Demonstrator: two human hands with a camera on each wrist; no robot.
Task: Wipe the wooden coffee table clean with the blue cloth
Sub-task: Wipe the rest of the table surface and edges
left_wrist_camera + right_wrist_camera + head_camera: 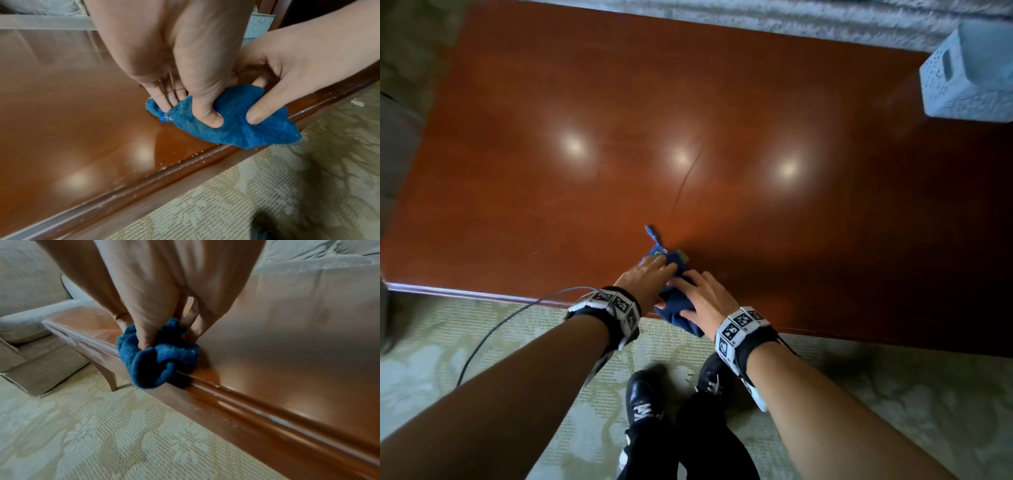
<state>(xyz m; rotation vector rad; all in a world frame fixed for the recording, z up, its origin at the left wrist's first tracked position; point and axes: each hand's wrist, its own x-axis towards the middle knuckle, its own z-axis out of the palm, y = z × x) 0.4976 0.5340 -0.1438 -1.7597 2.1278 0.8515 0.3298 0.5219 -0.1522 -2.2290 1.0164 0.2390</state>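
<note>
The blue cloth [676,313] lies bunched on the near edge of the glossy wooden coffee table [688,120], one corner hanging over the rim. My left hand [650,274] holds its far part; in the left wrist view the left hand [185,65] has its thumb on top of the cloth [232,128] and its fingers behind it. My right hand [705,298] grips the near part, its thumb pinching the fabric. From the right wrist, my right hand [164,296] shows its thumb dug into the crumpled cloth [160,358] at the table's moulded rim.
A pale blue perforated basket [969,72] stands on the table's far right corner. Pale crumbs [185,159] dot the rim to the left of the cloth. A grey sofa [30,329] flanks the table's left end. A cable [493,329] and my shoes [643,401] are over the patterned carpet.
</note>
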